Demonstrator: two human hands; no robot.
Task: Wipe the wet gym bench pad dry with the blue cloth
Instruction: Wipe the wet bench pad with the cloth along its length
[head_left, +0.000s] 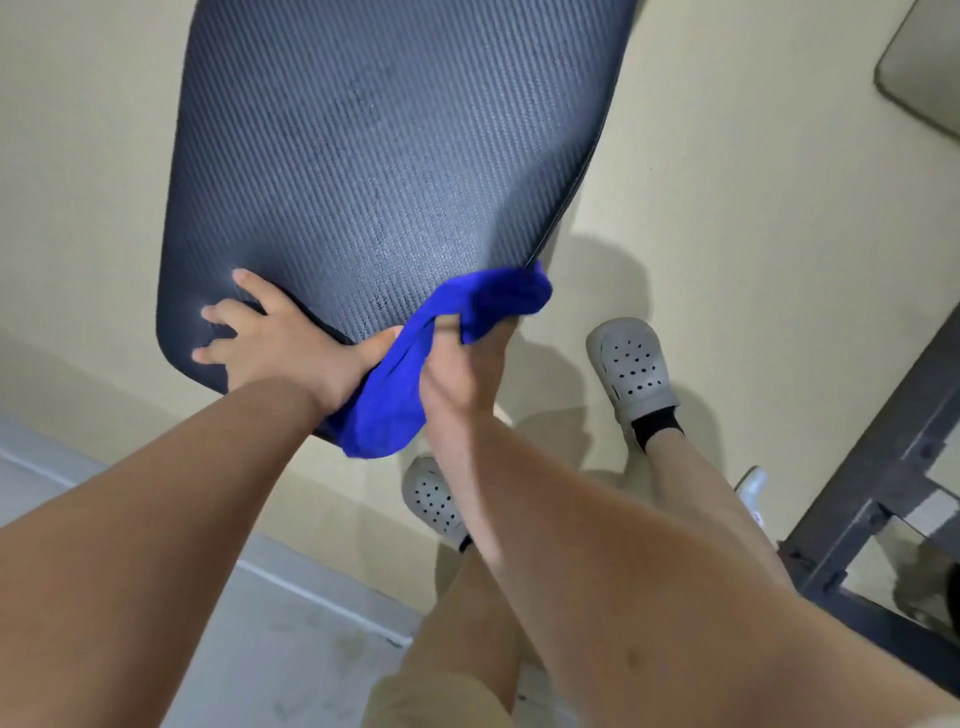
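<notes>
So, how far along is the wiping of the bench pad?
Most of the dark ribbed bench pad looks matte, perhaps dry. In hand: the right hand grips the bright blue cloth at the near edge; the left hand rests on the corner. Left: glistening specks near the cloth.

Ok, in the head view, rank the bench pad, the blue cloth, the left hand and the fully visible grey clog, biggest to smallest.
Largest: bench pad, by far.
Next: blue cloth.
Then left hand and grey clog: they look about alike, and the clog is farther from the camera, so I won't rank them.
</notes>
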